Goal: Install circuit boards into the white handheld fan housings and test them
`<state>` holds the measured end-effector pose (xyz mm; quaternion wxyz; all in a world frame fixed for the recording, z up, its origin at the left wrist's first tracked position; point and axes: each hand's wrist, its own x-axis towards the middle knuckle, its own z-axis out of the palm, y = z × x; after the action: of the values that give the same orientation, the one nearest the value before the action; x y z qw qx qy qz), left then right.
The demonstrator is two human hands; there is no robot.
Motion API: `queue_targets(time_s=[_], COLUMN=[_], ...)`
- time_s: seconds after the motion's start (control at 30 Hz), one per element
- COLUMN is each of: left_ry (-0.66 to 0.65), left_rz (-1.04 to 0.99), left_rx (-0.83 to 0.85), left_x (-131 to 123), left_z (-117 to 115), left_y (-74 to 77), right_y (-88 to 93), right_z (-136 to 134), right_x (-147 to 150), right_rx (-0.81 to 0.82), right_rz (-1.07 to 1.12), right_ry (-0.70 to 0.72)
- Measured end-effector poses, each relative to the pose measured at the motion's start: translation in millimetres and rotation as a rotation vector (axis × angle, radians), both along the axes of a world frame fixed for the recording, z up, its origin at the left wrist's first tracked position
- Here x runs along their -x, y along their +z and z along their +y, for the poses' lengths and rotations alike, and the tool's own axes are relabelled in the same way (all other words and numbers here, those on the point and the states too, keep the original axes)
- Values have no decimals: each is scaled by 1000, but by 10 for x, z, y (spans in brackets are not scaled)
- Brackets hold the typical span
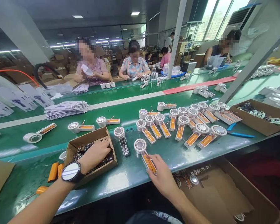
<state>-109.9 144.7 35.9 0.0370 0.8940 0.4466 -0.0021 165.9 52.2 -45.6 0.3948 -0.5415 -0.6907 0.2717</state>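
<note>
My right hand grips the handle of a white handheld fan, thumb and fingers on either side. Its round head points away from me, and an orange battery shows in the open handle, which rests on or just above the bench. My left hand, with a watch on the wrist, reaches into a cardboard box of small dark circuit boards. Its fingers curl downward, and their tips are hidden. Between the hands lies another fan with a dark circuit board in its handle.
Several open-handled fans lie on the right, beside blue-handled pliers and a box of boards. Orange batteries lie at left. Flat printed cartons are stacked beyond. Co-workers sit across the green bench. An open carton stands below.
</note>
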Motion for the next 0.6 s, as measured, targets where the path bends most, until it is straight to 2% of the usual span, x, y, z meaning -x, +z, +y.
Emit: queue_targets(time_s=[0.17, 0.27, 0.33, 0.4, 0.47, 0.53, 0.6], left_ry=[3, 114, 268, 459, 592, 658, 693], left_rz=[-217, -370, -614, -992, -1308, -1458, -1515], left_rx=[-37, -105, -111, -18, 165, 363, 528], left_x=[165, 190, 131, -3, -197, -419, -634], left_z=[7, 0, -49, -153, -308, -489, -664], left_y=[31, 149, 273, 387, 429, 356, 178], right_y=[-29, -45, -60, -73, -78, -70, -52], right_z=[-113, -6, 105, 201, 254, 256, 217], right_x=[-81, -85, -59, -22, 13, 34, 36], right_rx=[26, -104, -216, -273, -284, -281, -261], right_rz=[77, 79, 65, 68, 91, 129, 170], right_ry=[87, 147, 185, 199, 200, 195, 184])
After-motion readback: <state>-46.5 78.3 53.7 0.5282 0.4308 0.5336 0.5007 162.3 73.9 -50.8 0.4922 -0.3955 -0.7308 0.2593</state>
